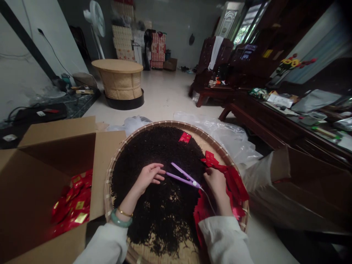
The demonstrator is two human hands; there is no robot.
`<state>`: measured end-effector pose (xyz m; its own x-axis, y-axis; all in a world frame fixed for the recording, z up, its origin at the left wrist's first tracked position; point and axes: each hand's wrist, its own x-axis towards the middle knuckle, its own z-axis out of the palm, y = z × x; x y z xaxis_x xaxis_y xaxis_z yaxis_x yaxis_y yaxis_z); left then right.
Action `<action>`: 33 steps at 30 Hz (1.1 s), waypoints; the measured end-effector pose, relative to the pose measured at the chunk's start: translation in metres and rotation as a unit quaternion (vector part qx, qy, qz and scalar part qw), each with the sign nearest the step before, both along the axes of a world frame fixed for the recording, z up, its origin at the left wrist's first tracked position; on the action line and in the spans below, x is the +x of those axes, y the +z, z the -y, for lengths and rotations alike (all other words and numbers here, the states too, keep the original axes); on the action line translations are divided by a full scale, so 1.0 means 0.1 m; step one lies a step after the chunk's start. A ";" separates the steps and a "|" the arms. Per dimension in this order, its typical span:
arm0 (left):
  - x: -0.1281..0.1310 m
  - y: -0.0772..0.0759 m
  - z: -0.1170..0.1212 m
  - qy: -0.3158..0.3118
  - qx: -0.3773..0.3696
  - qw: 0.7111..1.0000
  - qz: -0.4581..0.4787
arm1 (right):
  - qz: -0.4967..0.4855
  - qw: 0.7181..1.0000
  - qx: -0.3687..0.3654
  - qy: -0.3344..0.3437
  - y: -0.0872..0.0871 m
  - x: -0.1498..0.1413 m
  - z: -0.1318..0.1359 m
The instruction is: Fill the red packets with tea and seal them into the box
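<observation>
Both hands work over a round woven tray (115,161) heaped with dark loose tea leaves (159,154). The left hand (148,176), a green bangle (121,220) on its wrist, rests on the leaves with fingers loosely curled, empty, its fingertips just beside the open tip of a purple clamp sealer (183,176). The right hand (216,181) lies at the sealer's hinged end, where a thin cord leaves it; whether it grips the tool I cannot tell. Red packets (233,183) are piled along the tray's right rim, touching that hand, and one lone red packet (184,137) lies farther up on the leaves. To the left, an open cardboard box (41,161) holds more red and gold packets (74,205). Clear plastic sheeting (228,135) lies beyond the tray, and farther off a round wicker table (119,79) stands on the floor.
</observation>
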<state>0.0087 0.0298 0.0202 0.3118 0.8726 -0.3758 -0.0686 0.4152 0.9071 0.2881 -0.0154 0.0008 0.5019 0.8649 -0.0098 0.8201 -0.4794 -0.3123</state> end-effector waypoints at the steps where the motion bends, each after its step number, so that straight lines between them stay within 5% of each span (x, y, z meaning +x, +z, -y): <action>1: 0.00 0.00 0.00 -0.002 0.000 1.000 -0.003 | -0.014 0.999 0.031 0.011 0.02 -0.03 0.02; 7: 0.01 -0.01 0.02 -0.038 0.022 0.999 -0.019 | -0.117 0.942 0.273 0.155 0.36 -0.43 0.17; 11: 0.02 0.03 0.05 -0.073 0.043 0.996 -0.009 | -0.205 0.902 0.353 0.144 0.55 -0.70 0.26; 17: -0.01 0.07 0.09 -0.168 0.056 0.983 0.045 | -0.523 0.815 0.227 0.104 0.39 -1.01 0.26; 20: -0.02 0.05 0.10 -0.192 0.053 0.980 0.026 | -0.581 0.788 0.181 0.097 0.31 -1.08 0.25; 25: -0.04 0.05 0.08 -0.221 0.040 0.974 0.013 | -0.601 0.780 0.149 0.087 0.29 -0.92 0.27; 33: -0.06 0.01 -0.02 0.000 0.081 0.997 0.011 | -0.522 0.809 -0.059 0.263 0.27 -0.71 0.44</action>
<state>0.0025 0.0321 0.0208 0.3180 0.9215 -0.2228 -0.0904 0.2634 0.9604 0.2168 -0.0598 0.0280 -0.2709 0.9183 -0.2889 0.2382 -0.2268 -0.9444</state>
